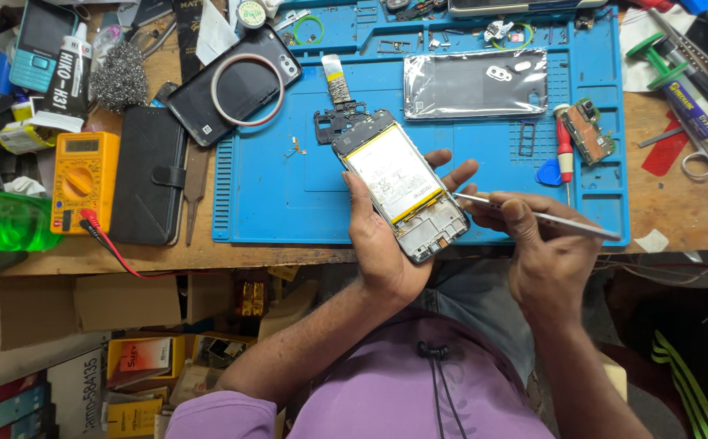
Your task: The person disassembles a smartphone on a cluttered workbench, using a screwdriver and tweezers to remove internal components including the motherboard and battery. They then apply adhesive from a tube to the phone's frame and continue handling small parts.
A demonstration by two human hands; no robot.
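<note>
My left hand (pixel 382 244) grips an opened phone (pixel 401 183) with its back off, its white battery and inner frame facing up. It is held tilted over the near edge of the blue work mat (pixel 281 195). My right hand (pixel 545 244) pinches metal tweezers (pixel 533 214), their tip touching the phone's right side beside the battery. A black plastic frame piece (pixel 339 122) and a small flex strip lie on the mat just beyond the phone's top.
A phone back cover (pixel 476 81) in film lies on the mat's far side, with a small circuit board (pixel 588 130) and a red screwdriver (pixel 564 150) to the right. Left are a black phone (pixel 236 85), black wallet case (pixel 149 183), yellow multimeter (pixel 84 179) and green bottle (pixel 4 219).
</note>
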